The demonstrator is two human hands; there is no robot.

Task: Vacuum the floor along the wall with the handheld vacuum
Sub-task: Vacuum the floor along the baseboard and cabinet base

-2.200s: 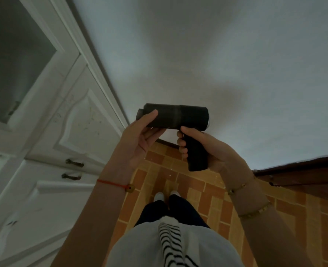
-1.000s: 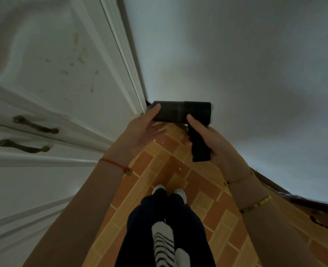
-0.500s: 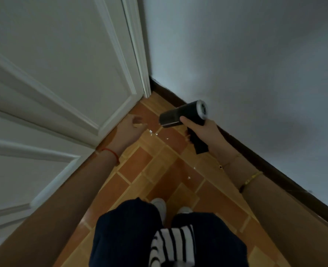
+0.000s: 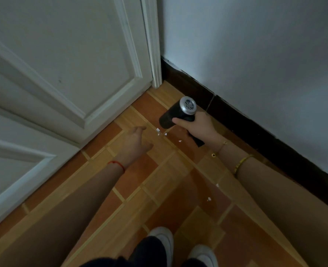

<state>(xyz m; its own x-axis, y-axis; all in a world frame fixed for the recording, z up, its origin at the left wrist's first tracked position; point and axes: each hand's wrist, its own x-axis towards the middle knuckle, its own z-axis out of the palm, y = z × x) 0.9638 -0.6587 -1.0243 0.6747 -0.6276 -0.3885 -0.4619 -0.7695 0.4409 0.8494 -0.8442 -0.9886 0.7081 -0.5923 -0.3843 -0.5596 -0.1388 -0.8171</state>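
Observation:
My right hand (image 4: 198, 128) grips the handle of a black handheld vacuum (image 4: 173, 116). Its silver vented rear end faces up toward me and its nozzle tilts down to the floor beside several small white scraps (image 4: 161, 132). The vacuum hangs close to the dark skirting board (image 4: 242, 122) at the foot of the white wall (image 4: 255, 54). My left hand (image 4: 135, 143) hovers low over the orange tiled floor (image 4: 159, 189), left of the vacuum, fingers loosely apart and holding nothing.
White panelled doors (image 4: 63, 74) and their frame (image 4: 152, 45) close off the left side, meeting the wall in a corner. Two more white scraps (image 4: 209, 199) lie on the tiles nearer my white shoes (image 4: 163, 241).
My view dropped from the wall to the floor corner. My left hand let go of the vacuum body and moved down left. My right hand lowered the vacuum and tipped its nozzle toward the floor.

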